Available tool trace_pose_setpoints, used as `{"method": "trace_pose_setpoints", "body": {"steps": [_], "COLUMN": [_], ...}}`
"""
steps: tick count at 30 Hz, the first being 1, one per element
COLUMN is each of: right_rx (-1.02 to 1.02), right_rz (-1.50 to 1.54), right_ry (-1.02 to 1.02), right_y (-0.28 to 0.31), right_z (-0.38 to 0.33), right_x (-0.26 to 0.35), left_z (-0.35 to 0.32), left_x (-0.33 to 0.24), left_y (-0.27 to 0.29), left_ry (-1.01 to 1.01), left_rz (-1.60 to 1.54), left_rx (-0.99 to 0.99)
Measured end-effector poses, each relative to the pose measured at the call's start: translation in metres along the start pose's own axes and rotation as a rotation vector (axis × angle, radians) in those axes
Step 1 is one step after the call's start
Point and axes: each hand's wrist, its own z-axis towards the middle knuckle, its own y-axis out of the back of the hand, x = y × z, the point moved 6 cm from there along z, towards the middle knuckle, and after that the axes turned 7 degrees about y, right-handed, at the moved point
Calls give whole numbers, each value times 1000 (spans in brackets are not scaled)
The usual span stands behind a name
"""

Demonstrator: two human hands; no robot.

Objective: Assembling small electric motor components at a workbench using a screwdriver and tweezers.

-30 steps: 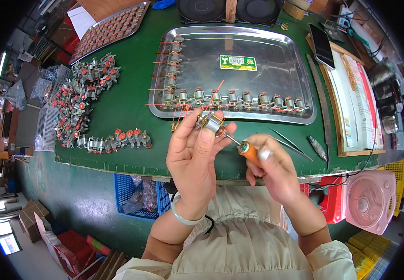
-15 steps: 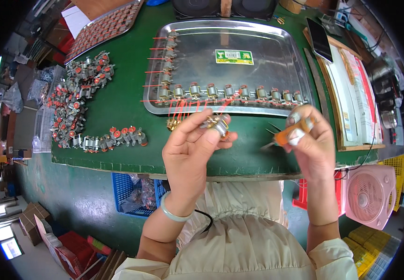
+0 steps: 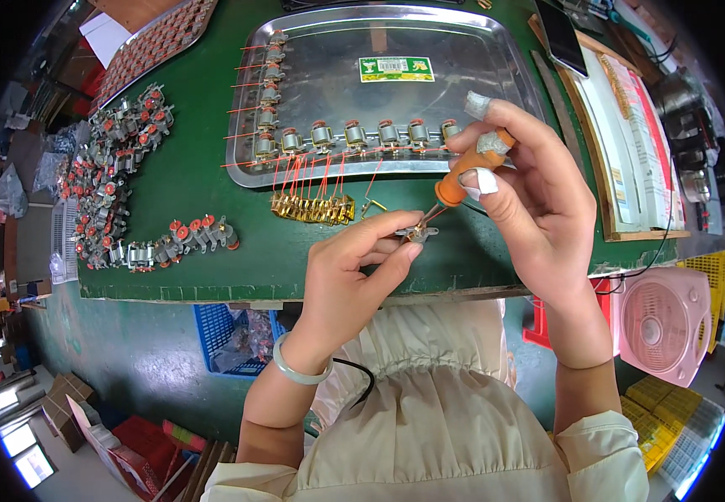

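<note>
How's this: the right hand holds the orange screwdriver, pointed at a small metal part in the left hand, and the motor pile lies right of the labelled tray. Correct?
One slip: the motor pile lies left of the labelled tray, not right, as the head view shows. The right hand does hold the orange screwdriver, pointed at a small metal part in the left hand.

A green barcode label (image 3: 396,69) lies on the metal tray (image 3: 329,96), its print too small to read.

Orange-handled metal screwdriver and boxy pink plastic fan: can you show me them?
Orange-handled metal screwdriver (image 3: 473,159): head view, on its handle.
Boxy pink plastic fan (image 3: 652,329): head view, on its front grille.
</note>
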Motion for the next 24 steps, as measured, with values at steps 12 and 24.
{"method": "trace_pose_setpoints", "body": {"steps": [12, 24], "right_rx": [-15, 177], "right_rz": [59, -376], "right_ry": [-191, -25], "right_y": [1, 1], "right_z": [5, 16], "right_x": [-17, -7], "left_z": [-1, -3], "left_x": [-4, 3], "left_y": [-1, 1], "left_ry": [-11, -10], "left_rz": [117, 116], "left_rx": [-36, -90]}}
